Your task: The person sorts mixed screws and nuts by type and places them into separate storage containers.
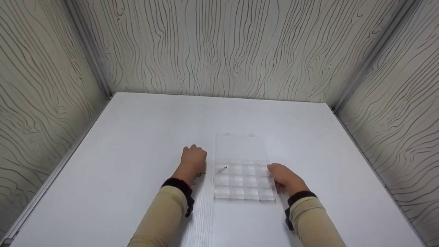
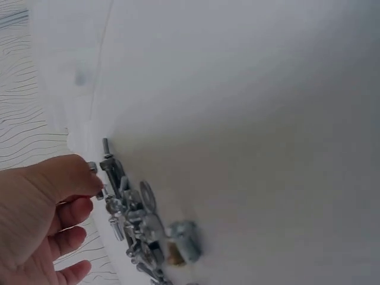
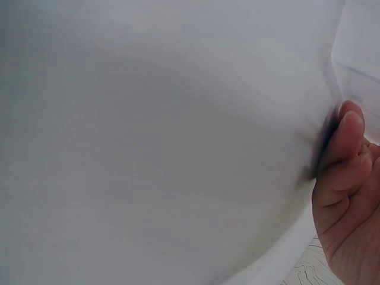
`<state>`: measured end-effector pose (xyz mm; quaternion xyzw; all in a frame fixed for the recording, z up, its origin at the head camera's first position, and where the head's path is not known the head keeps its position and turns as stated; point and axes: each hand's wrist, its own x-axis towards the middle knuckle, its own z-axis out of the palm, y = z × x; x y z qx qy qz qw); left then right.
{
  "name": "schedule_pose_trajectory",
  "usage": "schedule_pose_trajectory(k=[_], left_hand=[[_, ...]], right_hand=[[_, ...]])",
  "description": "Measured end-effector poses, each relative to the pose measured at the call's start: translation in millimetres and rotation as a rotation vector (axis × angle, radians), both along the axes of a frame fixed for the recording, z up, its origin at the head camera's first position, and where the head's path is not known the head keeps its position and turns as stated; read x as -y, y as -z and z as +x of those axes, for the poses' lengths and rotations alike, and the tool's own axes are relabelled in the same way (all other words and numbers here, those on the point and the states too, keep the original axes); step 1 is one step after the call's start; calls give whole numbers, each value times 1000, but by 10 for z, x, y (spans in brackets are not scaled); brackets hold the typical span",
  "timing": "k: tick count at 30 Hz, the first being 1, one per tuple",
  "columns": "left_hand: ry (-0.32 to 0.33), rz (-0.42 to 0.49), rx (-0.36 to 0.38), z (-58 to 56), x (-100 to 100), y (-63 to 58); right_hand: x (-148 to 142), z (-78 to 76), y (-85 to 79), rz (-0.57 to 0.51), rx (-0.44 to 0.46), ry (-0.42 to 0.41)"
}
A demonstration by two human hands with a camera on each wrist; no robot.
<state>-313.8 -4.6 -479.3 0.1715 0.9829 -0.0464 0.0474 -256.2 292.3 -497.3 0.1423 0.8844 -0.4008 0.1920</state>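
Head view: left of the box (image 1: 245, 180), our left grip (image 1: 194, 160) is working. Left wrist: we're seemingly picking hardware (image 2: 135, 218) there (whether pinching, we cannot tell); next calls for careful lifting. Right wrist: our right grip (image 3: 347, 181) is clamping the box's edge.

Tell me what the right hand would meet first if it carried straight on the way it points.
The clear compartment box, at once: the right hand points toward it in the head view and appears to be touching its right edge.
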Motion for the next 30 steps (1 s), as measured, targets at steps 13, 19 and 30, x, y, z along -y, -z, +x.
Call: schedule_pose_trajectory(k=[13,19,30], left_hand=[[33,259,-44,63,-333,-146],[-84,233,23,73,-477,-124],[-173,205,52,41,-583,-76]], right_hand=[[-7,-26,-21,11,-11,-17],[-5,-12,-11,-41,-23,-3],[-3,-11,3,-32,-48,-27]])
